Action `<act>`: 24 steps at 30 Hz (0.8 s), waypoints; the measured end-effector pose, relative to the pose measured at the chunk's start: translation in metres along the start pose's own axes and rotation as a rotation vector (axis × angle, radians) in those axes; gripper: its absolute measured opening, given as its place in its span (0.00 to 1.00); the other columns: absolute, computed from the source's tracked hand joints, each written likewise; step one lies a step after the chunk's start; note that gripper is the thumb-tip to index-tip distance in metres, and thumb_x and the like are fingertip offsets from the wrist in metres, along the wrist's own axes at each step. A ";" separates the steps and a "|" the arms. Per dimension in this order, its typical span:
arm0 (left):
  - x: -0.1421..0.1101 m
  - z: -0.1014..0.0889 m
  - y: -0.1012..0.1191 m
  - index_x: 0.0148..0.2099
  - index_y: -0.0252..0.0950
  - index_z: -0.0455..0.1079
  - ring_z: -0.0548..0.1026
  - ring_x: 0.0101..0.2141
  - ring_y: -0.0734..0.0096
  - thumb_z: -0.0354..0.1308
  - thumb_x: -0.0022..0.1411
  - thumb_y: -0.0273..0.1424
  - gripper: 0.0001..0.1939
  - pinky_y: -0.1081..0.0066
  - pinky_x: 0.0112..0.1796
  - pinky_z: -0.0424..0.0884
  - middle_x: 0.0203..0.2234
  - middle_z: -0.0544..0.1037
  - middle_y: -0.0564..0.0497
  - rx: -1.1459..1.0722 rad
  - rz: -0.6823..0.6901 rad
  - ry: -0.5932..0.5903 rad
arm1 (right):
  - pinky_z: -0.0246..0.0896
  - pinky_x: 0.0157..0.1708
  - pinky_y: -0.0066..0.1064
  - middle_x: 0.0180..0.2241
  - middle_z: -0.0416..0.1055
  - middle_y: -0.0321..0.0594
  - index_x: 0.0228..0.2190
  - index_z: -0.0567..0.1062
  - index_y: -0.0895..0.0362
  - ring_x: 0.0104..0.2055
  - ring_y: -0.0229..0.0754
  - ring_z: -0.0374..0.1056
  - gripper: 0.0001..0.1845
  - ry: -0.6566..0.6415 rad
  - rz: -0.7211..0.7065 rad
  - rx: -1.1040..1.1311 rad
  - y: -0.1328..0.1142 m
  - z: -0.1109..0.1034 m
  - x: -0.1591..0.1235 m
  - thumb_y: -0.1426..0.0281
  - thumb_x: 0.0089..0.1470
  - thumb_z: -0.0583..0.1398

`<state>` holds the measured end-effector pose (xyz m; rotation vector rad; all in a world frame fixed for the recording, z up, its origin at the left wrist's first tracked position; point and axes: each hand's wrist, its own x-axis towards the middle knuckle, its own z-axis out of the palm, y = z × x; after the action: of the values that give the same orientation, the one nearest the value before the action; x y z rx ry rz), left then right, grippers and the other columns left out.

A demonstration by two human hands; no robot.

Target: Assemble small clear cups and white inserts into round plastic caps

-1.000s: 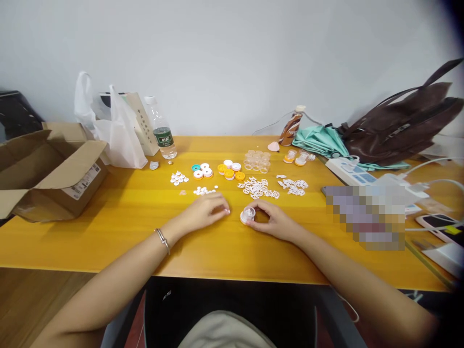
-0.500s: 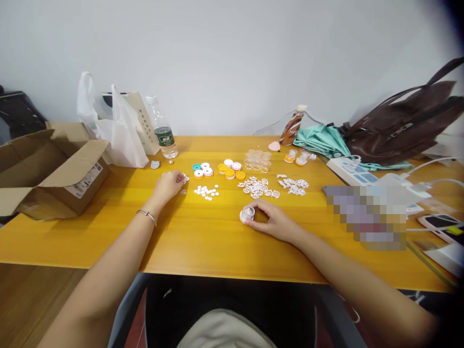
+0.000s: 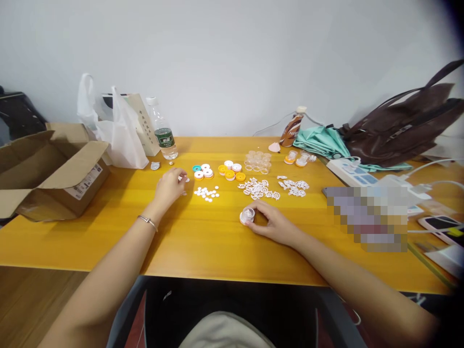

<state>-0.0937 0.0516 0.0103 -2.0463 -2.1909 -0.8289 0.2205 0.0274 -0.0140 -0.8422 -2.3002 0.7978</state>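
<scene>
My right hand [image 3: 270, 221] rests on the table, its thumb and fingers closed around a small round plastic case [image 3: 247, 215] with a clear top and a white base. Farther left, my left hand [image 3: 171, 186] reaches down to a little group of small white pieces [image 3: 185, 179]. Its fingertips are pinched together there, and what lies between them is too small to make out. Right of that hand lie scattered white discs [image 3: 206, 193]. White openwork plastic parts [image 3: 258, 188] are spread beyond my right hand.
Coloured round bases [image 3: 229, 173] and clear rings [image 3: 258, 161] stand farther back. A cardboard box [image 3: 79, 183] and a water bottle [image 3: 165, 137] are on the left. On the right are a power strip [image 3: 353, 173], a brown bag [image 3: 395, 128] and a drink bottle [image 3: 292, 128].
My left hand has shifted very slightly over the small white pieces, its fingers still pinched. My right hand keeps the round plastic case in the same place.
</scene>
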 end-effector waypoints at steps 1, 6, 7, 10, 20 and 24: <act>-0.005 -0.002 0.008 0.38 0.36 0.68 0.71 0.33 0.67 0.50 0.60 0.34 0.09 0.69 0.36 0.64 0.35 0.74 0.47 -0.054 0.069 -0.002 | 0.61 0.36 0.31 0.32 0.66 0.40 0.34 0.69 0.56 0.33 0.39 0.62 0.10 0.016 0.003 -0.013 0.001 0.001 0.001 0.64 0.51 0.58; -0.040 0.000 0.058 0.43 0.37 0.67 0.70 0.35 0.68 0.56 0.54 0.46 0.20 0.70 0.37 0.65 0.34 0.73 0.49 -0.354 0.489 -0.371 | 0.55 0.25 0.26 0.24 0.60 0.34 0.31 0.68 0.57 0.25 0.34 0.56 0.12 0.022 0.155 0.047 -0.001 0.007 0.009 0.61 0.48 0.60; -0.047 0.002 0.067 0.43 0.37 0.67 0.70 0.34 0.68 0.59 0.51 0.47 0.23 0.70 0.36 0.65 0.33 0.73 0.49 -0.364 0.518 -0.413 | 0.55 0.24 0.26 0.24 0.60 0.33 0.31 0.67 0.57 0.24 0.33 0.56 0.13 0.007 0.190 0.109 -0.003 0.008 0.011 0.61 0.48 0.60; -0.061 0.011 0.083 0.40 0.36 0.66 0.68 0.29 0.71 0.60 0.50 0.47 0.22 0.72 0.31 0.63 0.28 0.71 0.52 -0.389 0.511 -0.459 | 0.55 0.24 0.24 0.26 0.63 0.33 0.33 0.65 0.57 0.24 0.32 0.57 0.14 -0.026 0.209 0.271 -0.013 0.011 0.020 0.62 0.48 0.60; -0.071 0.026 0.088 0.26 0.34 0.65 0.64 0.23 0.75 0.58 0.53 0.38 0.12 0.75 0.26 0.57 0.20 0.68 0.54 -0.296 0.402 -0.370 | 0.50 0.20 0.23 0.20 0.62 0.28 0.28 0.61 0.55 0.20 0.31 0.55 0.15 0.049 0.168 0.189 -0.019 0.027 0.027 0.60 0.47 0.60; -0.071 0.022 0.089 0.27 0.34 0.66 0.65 0.23 0.77 0.57 0.55 0.36 0.10 0.77 0.26 0.58 0.21 0.69 0.54 -0.435 0.479 -0.450 | 0.50 0.20 0.24 0.20 0.63 0.30 0.29 0.62 0.55 0.20 0.32 0.56 0.12 0.048 0.102 0.067 -0.021 0.024 0.021 0.60 0.51 0.57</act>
<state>0.0065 -0.0055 -0.0029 -3.0570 -1.6273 -0.9074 0.1826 0.0211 -0.0097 -0.9445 -2.1901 0.8845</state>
